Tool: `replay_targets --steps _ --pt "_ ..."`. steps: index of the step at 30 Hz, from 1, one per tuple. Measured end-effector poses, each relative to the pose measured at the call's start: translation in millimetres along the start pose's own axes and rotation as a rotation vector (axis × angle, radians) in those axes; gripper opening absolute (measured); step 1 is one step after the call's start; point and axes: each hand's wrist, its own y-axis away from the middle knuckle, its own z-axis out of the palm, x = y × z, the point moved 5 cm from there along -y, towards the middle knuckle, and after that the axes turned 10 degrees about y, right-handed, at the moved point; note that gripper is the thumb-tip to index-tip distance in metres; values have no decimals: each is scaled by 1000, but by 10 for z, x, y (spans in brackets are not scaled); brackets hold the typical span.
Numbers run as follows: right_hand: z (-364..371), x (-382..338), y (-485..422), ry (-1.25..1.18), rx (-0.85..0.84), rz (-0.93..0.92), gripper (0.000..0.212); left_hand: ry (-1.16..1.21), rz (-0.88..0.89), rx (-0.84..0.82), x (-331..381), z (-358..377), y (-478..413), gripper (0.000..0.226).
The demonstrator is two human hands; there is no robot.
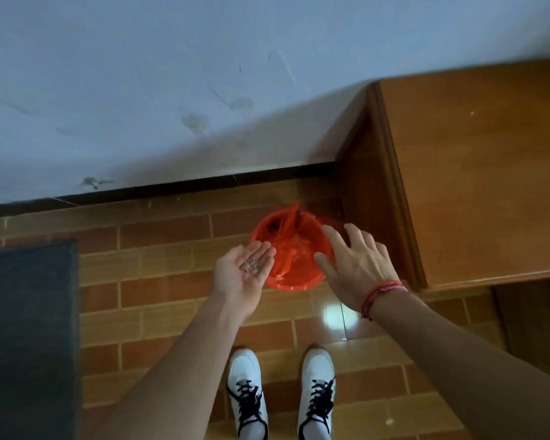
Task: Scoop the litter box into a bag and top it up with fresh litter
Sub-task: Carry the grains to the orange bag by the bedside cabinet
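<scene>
Your fingers (262,251) on the left hand (239,277) lie almost straight, palm up, cupping a few grey grains (252,265) so none spill. Your right hand (359,265) hovers spread and empty above the red bag (291,249) on the floor (172,281), probably where those grains belong.

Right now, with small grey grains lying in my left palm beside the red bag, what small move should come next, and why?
Probably tip the left hand over the red bag so the grey grains slide in. The palm faces up at the bag's left edge; the right hand hovers open above the right edge, holding nothing.
</scene>
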Motion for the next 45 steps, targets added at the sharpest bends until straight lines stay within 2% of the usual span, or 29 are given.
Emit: replay_targets --steps 8,12,16,23,29,36,45 --pt "1006 -89 -699 -1 -37 3 56 -7 14 25 -208 -228 -1115 32" --pt "1337 -72 -997 -7 -52 18 55 -31 15 34 -219 -312 -1540 25" --pt "1514 -33 -1139 -9 -52 44 56 -53 -4 34 -264 -337 -1774 27" --pt "1617 -4 -1179 -36 -79 71 56 -35 -27 4 -307 -197 -1906 39" --pt "1628 5 -1265 -50 -74 79 55 -61 -94 -90 -346 -114 -1964 61" --pt "1634 -22 -1263 -64 -98 92 54 -105 -119 -86 -386 -126 -1941 50" --pt "1529 59 -1200 -99 -107 107 52 -112 -111 -103 -387 -90 -1853 48"
